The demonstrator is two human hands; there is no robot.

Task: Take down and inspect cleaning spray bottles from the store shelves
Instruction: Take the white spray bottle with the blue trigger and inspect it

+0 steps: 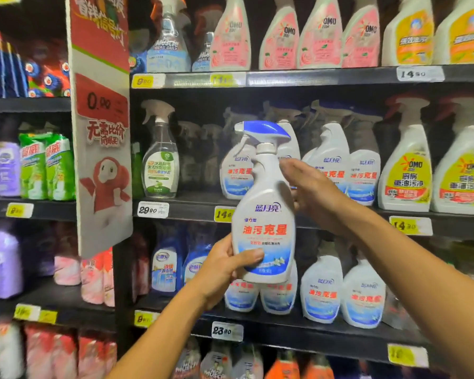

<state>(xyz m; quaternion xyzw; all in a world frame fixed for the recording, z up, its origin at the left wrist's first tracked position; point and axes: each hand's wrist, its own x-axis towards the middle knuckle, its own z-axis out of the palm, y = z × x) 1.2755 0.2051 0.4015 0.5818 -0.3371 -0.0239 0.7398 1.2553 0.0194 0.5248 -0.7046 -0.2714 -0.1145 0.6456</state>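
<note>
A white spray bottle (264, 212) with a blue trigger head and a blue-and-red label is held upright in front of the shelves, its label facing me. My left hand (225, 265) grips its lower body, thumb across the bottom of the label. My right hand (311, 191) is at the bottle's right shoulder, behind the neck; its fingers touch the bottle, and their curl is partly hidden. More bottles of the same kind (363, 173) stand on the middle shelf behind it.
Dark shelves (285, 77) carry rows of spray bottles: pink ones on top, yellow-labelled ones (407, 176) at right, a clear bottle (160, 162) at left. A red and white promotional sign (101, 127) hangs at left. Price tags line the shelf edges.
</note>
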